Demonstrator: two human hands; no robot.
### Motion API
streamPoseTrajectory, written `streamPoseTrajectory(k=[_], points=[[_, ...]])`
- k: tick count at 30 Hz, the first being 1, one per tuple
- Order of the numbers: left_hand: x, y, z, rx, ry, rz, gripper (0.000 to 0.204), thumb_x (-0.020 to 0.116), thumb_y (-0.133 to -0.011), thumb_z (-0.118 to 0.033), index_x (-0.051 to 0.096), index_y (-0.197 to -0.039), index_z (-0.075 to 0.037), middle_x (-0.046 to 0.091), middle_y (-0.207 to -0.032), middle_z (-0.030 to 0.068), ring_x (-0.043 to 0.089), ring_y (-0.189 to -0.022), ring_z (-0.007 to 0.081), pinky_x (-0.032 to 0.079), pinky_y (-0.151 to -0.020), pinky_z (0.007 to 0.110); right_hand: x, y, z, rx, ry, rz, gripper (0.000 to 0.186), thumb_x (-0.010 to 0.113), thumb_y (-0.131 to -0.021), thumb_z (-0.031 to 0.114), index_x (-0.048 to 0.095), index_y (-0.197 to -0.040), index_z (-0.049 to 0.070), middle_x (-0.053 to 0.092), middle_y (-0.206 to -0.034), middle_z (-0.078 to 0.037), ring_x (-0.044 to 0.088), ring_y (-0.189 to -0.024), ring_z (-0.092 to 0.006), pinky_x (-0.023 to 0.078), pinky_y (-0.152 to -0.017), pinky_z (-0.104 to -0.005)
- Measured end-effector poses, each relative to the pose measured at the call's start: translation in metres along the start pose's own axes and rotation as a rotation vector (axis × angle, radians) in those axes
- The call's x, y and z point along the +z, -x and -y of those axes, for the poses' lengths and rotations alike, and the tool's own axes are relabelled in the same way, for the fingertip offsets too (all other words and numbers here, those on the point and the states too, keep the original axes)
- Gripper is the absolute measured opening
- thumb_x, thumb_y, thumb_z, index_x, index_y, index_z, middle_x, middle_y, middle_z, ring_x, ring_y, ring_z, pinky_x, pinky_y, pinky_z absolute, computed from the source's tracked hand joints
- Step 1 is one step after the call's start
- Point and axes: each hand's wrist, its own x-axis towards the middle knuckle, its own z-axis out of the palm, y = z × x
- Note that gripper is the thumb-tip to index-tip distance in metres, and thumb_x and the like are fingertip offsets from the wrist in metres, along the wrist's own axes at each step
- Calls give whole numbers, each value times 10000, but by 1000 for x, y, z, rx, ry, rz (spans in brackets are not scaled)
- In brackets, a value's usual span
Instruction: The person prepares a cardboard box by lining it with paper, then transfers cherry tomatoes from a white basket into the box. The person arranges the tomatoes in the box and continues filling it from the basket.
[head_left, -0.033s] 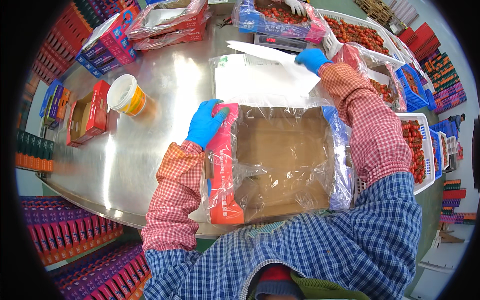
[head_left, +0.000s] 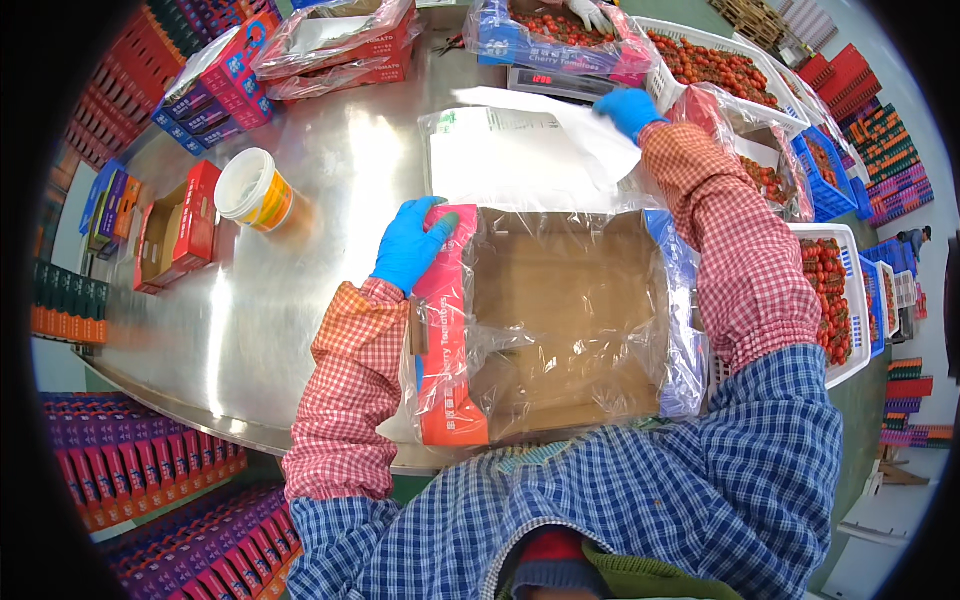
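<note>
A cardboard box (head_left: pixel 565 310) lined with clear plastic film stands in front of me, with a pink wall on the left and a blue one on the right. My left hand (head_left: pixel 412 245), in a blue glove, is closed on the far left corner of the pink wall. Beyond the box lies a stack of white paper sheets (head_left: pixel 490 165), partly in clear plastic. My right hand (head_left: pixel 628 112), also gloved in blue, pinches the right end of a white paper sheet (head_left: pixel 570 125) lifted off that stack. Motion smears the sheet's edge near my fingers.
A white plastic tub (head_left: pixel 255 190) and a red box (head_left: pixel 180 228) stand on the metal table (head_left: pixel 300 330) at left. At the far side, a co-worker's gloved hand (head_left: pixel 590 14) is over a cherry tomato box (head_left: pixel 560 45) on a scale. Tomato crates (head_left: pixel 845 300) line the right.
My right hand has moved slightly farther away, and the lifted sheet has shifted with it. My left hand stays on the box corner.
</note>
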Motion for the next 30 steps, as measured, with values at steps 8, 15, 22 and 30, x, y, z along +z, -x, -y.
streamPoseTrajectory(k=[8, 15, 22, 30], points=[[0, -19, 4, 132, -237, -90, 582, 608, -824, -377, 447, -1301, -84, 448, -1299, 205, 454, -1190, 326, 374, -985, 375, -121, 61, 2, -113, 162, -845, 146, 592, -798, 232, 631, -929, 181, 606, -787, -30, 605, -701, -232, 493, -590, -353], [-80, 10, -104, 765, 85, -443, 464, 554, -880, -164, 429, -1318, -75, 433, -1346, 139, 407, -1246, 263, 302, -1040, 332, -137, 280, 100, -522, 220, -327, 507, 595, -722, 128, 503, -1220, 157, 479, -617, 5, 496, -522, -154, 417, -437, -297], [-13, 72, -176, 929, -709, 416, 552, 392, -889, -542, 299, -1390, -329, 165, -1486, 99, 101, -1372, 336, 77, -1047, 638, -114, 366, 133, -859, -46, -215, 374, 582, -704, 128, 578, -1066, 32, 522, -714, -21, 549, -673, -175, 503, -660, -299], [89, 112, -111, 419, -987, 829, 973, 482, -617, -805, 117, -1420, -392, -8, -1509, 83, 11, -1367, 394, 79, -973, 723, -119, 367, 152, -285, -385, 343, 416, 568, -726, 95, 558, -1141, 66, 595, -915, -89, 547, -945, -270, 425, -915, -399]])
